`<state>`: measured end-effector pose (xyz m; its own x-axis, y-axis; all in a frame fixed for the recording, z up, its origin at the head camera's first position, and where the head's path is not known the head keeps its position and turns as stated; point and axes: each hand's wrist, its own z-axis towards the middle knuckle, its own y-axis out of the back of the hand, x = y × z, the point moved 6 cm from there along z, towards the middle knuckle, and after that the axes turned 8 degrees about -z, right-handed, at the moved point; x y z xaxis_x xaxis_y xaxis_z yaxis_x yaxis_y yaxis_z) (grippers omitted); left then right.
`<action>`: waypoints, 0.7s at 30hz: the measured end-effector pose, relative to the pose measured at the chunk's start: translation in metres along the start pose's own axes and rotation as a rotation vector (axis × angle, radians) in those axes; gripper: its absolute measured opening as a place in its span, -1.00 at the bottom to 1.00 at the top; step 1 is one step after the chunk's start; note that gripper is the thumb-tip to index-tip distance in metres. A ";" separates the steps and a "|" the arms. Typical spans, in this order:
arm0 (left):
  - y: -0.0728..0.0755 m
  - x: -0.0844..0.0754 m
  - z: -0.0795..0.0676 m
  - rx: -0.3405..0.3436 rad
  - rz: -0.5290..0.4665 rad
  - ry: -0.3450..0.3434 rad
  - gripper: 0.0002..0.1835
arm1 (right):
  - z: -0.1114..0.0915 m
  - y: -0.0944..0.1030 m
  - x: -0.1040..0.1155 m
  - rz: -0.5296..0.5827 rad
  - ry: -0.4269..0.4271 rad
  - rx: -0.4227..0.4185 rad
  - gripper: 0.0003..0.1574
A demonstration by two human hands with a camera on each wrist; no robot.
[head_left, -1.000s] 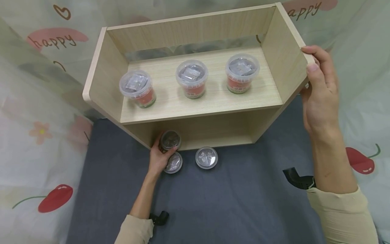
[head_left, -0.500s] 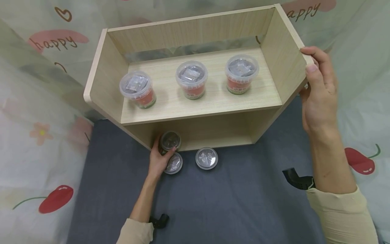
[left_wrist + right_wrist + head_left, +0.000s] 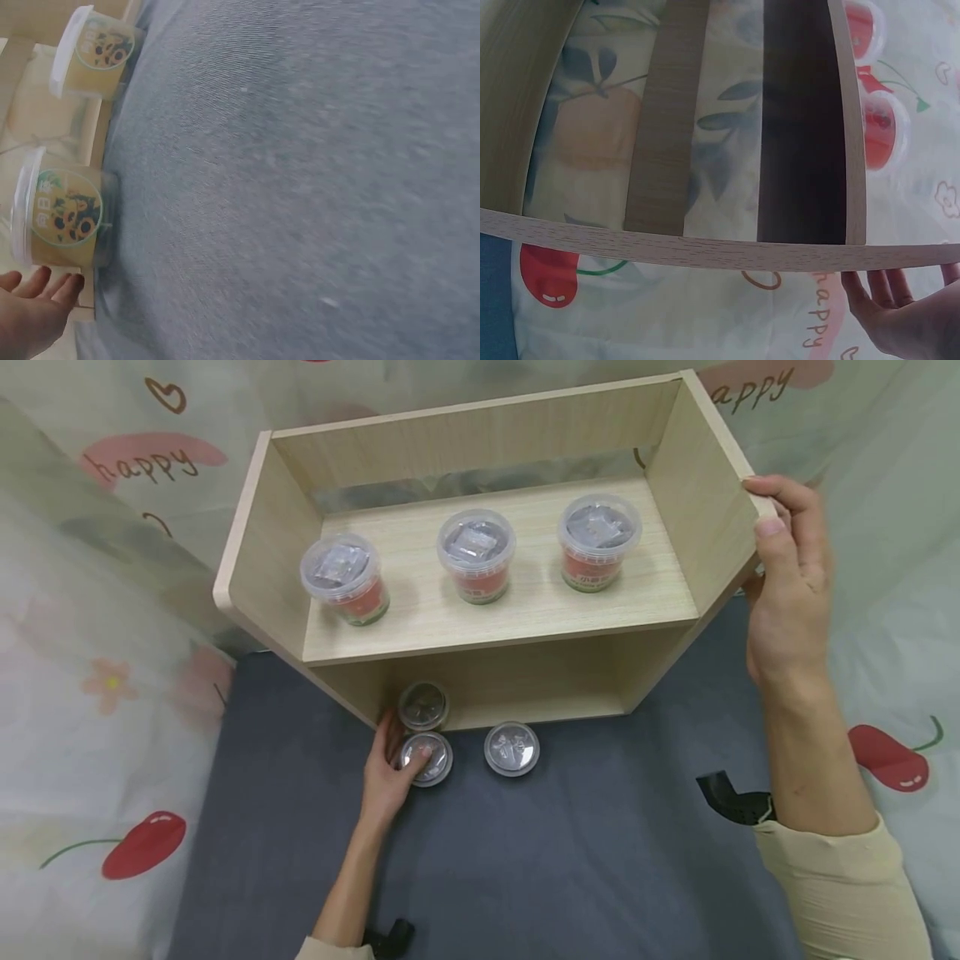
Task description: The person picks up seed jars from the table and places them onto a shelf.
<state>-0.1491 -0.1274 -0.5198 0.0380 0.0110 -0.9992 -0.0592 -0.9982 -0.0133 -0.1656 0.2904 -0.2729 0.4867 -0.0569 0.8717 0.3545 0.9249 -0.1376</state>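
My left hand (image 3: 386, 785) is beside a lidded plastic cup (image 3: 431, 768) on the cloth in front of the shelf, its thumb over the lid. In the left wrist view, loosely bent fingers (image 3: 34, 289) lie right at that cup's side, and its label (image 3: 67, 210) shows sunflowers. Another lidded cup (image 3: 423, 706) stands just behind, at the left of the lower compartment. To the right, a third cup (image 3: 512, 749) sits on the cloth. My right hand (image 3: 791, 585) grips the right side panel of the wooden shelf (image 3: 712, 510), thumb and fingers at its edge.
Three cups with red labels, left (image 3: 360, 602), middle (image 3: 480, 585) and right (image 3: 588, 572), stand on the upper board. Grey cloth (image 3: 570, 860) covers the table, and printed curtains (image 3: 112, 635) hang on both sides and behind.
My left hand has let go of the cup in the lower compartment and drawn back toward the front left cup. My right hand keeps its place on the shelf.
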 end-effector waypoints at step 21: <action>0.005 0.013 -0.019 0.084 0.050 0.013 -0.09 | 0.004 0.004 -0.003 0.085 -0.163 0.017 -0.64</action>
<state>-0.1296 -0.1333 -0.5321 0.0462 -0.0396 -0.9981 -0.1448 -0.9889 0.0325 -0.1687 0.2954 -0.2746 0.3780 0.0819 0.9222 0.3039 0.9299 -0.2072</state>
